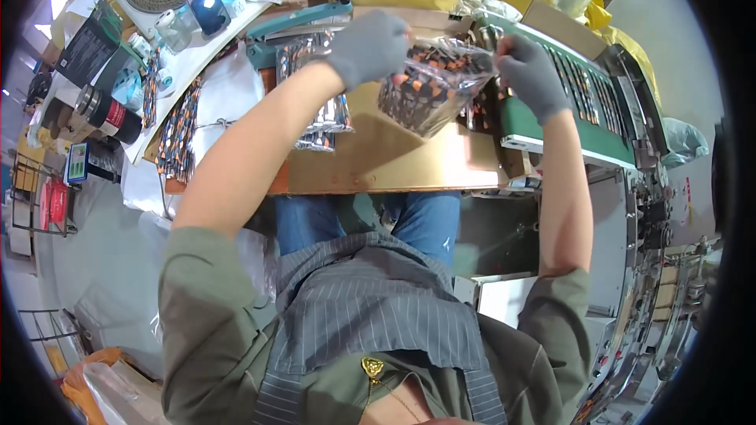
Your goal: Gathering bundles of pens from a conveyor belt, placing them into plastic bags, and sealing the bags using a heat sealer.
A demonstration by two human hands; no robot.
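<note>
Bag of orange-and-black packets near right edge of table, pinched by right hand, hold by left hand unclear, possibly spilling if tugged unevenly.

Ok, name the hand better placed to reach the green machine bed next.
Most likely the right hand: it appears at the left end of the green machine bed, whereas the left hand is left of the clear bag, farther away.

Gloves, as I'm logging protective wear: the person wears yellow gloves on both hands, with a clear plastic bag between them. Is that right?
The colour is wrong: the head view shows grey gloves, not yellow, on the left hand and right hand, with the clear plastic bag between them.
</note>
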